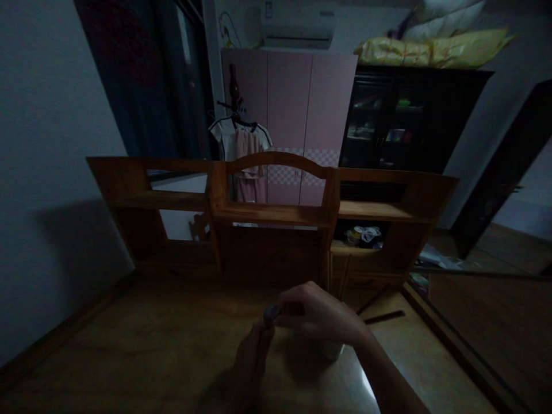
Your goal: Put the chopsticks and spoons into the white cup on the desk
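Note:
A small greyish object (271, 314) is pinched between my two hands above the wooden surface; dim light hides its exact kind. My left hand (253, 352) is closed around its lower side, thumb near the top. From the right, my right hand (313, 313) reaches over with curled fingers, its fingertips on the same object. Just behind my right wrist stands a light container (334, 351), mostly covered by that arm. Several thin sticks (386, 317) rise or slant out near the container, and their lower ends are hidden.
A wooden shelf unit (276, 215) runs along the far edge of the wooden surface (142, 351). White cords (370, 233) lie in its right compartment. A wall (47, 230) borders the left side, a raised edge (452, 339) the right. Beyond stand pink wardrobe doors (288, 103) and hanging clothes (248, 144).

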`<state>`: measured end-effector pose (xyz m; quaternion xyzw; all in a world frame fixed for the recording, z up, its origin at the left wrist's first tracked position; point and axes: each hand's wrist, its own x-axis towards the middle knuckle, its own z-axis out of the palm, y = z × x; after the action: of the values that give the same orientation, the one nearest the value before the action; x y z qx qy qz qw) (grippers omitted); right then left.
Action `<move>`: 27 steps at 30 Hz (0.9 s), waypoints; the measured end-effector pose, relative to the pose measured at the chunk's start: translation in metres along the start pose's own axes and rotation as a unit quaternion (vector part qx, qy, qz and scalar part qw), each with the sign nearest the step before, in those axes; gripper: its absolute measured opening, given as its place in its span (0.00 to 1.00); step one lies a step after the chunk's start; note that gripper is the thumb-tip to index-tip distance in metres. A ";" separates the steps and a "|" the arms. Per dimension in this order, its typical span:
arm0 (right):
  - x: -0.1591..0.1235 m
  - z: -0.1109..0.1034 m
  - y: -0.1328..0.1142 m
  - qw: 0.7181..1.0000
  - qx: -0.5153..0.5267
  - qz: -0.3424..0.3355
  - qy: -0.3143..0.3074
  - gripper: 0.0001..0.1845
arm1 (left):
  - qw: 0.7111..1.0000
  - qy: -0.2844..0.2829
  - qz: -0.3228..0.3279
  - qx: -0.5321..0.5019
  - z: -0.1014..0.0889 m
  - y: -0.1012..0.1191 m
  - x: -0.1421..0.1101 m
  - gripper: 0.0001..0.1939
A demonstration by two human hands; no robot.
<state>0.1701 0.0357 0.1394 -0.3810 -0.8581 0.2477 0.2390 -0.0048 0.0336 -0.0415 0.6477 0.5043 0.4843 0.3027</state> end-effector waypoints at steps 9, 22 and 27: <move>-0.086 -0.068 -0.028 0.915 0.171 0.041 0.363 0.09 | 0.989 -0.135 0.046 -0.027 -0.008 0.010 0.002 0.17; -0.132 -0.035 -0.001 0.874 0.029 0.129 0.468 0.08 | 0.986 -0.164 0.041 -0.002 -0.007 0.021 0.006 0.16; -0.121 -0.029 0.009 0.902 0.058 0.135 0.405 0.08 | 0.985 -0.166 0.043 -0.002 -0.006 0.017 0.008 0.16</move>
<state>0.2641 -0.0455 0.1296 -0.5462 -0.6119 0.1508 0.5518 -0.0042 0.0347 -0.0216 0.7397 0.4179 0.3830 0.3626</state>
